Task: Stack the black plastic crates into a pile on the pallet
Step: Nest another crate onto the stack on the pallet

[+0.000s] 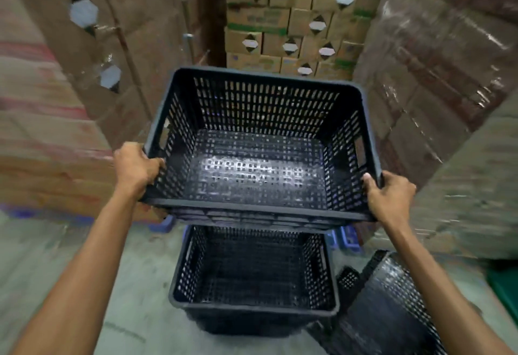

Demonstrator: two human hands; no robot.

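I hold an empty black perforated plastic crate [260,164] up in the air, open side towards me. My left hand [136,168] grips its near left corner rim and my right hand [388,196] grips its near right corner rim. Directly below it a second black crate [253,279] stands upright on the concrete floor, also empty. A third black crate [392,307] lies tipped on its side at the lower right, touching or nearly touching the standing one. No pallet under the crates can be made out.
Tall stacks of shrink-wrapped cardboard boxes [437,80] wall in the left, back and right. Blue pallet parts [346,238] show under the stacks. A green object [504,284] sits at the right edge. Bare concrete floor [70,256] lies at the lower left.
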